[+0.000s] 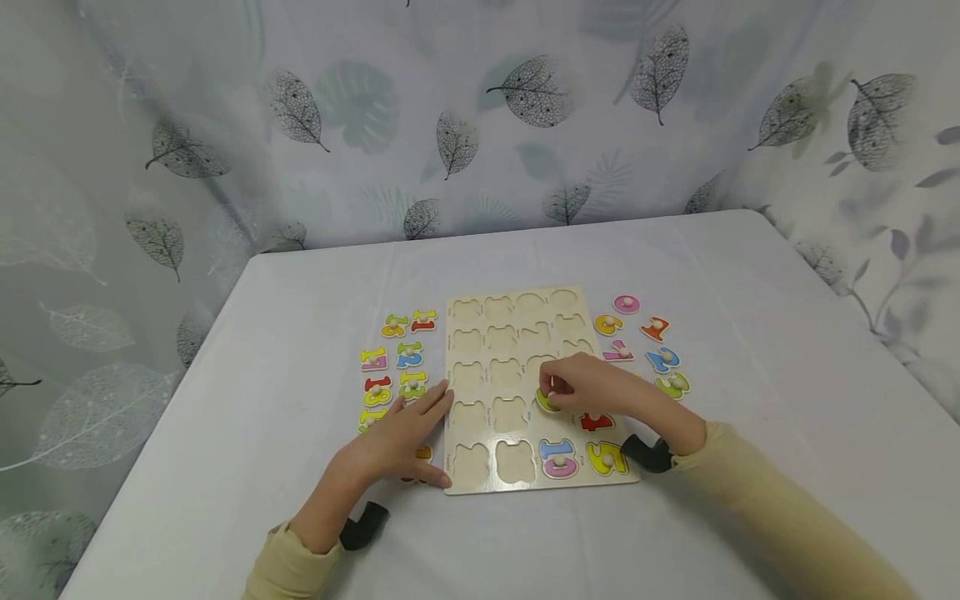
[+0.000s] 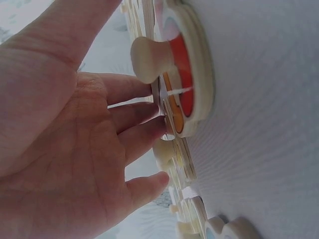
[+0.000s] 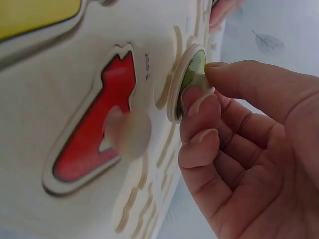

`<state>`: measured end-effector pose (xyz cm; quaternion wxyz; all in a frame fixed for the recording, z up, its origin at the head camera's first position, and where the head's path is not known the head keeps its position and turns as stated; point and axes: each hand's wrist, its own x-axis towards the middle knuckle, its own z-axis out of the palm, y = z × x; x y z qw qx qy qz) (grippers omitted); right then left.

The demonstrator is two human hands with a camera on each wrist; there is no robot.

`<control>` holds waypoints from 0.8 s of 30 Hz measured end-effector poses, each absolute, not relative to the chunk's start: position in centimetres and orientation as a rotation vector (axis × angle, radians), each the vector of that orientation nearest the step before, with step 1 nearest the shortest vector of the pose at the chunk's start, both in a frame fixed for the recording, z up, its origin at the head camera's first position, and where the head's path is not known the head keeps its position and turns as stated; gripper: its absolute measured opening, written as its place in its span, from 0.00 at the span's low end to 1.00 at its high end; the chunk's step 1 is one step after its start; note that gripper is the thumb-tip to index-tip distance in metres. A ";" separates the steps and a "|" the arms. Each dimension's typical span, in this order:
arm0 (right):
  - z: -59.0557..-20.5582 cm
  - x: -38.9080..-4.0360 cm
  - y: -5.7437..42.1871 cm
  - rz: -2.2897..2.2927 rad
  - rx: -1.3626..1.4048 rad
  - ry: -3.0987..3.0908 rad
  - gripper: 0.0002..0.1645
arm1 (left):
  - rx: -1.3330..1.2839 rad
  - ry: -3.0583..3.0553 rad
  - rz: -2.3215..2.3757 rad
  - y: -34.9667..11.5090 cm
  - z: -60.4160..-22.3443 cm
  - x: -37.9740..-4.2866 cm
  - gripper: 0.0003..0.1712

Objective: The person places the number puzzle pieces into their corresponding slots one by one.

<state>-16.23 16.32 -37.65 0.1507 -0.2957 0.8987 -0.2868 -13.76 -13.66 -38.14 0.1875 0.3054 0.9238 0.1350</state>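
My right hand (image 1: 581, 385) pinches a green number piece (image 3: 193, 74) from a wooden puzzle between thumb and fingers. The piece is tilted over a recess in the third column of the pale number board (image 1: 492, 471); its digit is covered by my fingers. A red 4 (image 1: 596, 422) sits in its slot close to that hand, with a yellow 5 (image 1: 607, 458) and a blue-and-pink 10 (image 1: 558, 459) in the bottom row. My left hand (image 1: 401, 437) lies spread at the board's left edge, fingertips and thumb at the border, over a red-and-orange knobbed piece (image 2: 185, 74).
Left of the board lie loose two-digit pieces, among them a red-and-yellow 18 (image 1: 377, 391) and an 11 (image 1: 423, 321). To its right are single digits, including a pink 0 (image 1: 626, 304) and a blue 2 (image 1: 663, 360). A white cloth (image 1: 300, 333) covers the table.
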 end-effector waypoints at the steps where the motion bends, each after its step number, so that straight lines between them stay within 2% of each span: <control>1: -37.7 -16.2 16.1 -0.823 -0.855 2.576 0.06 | 0.861 2.600 0.380 -13.7 -38.2 -13.8 0.62; 24: -38.1 -15.9 15.6 -0.711 -0.873 2.573 0.07 | 0.868 2.602 0.372 -13.6 -37.9 -13.6 0.62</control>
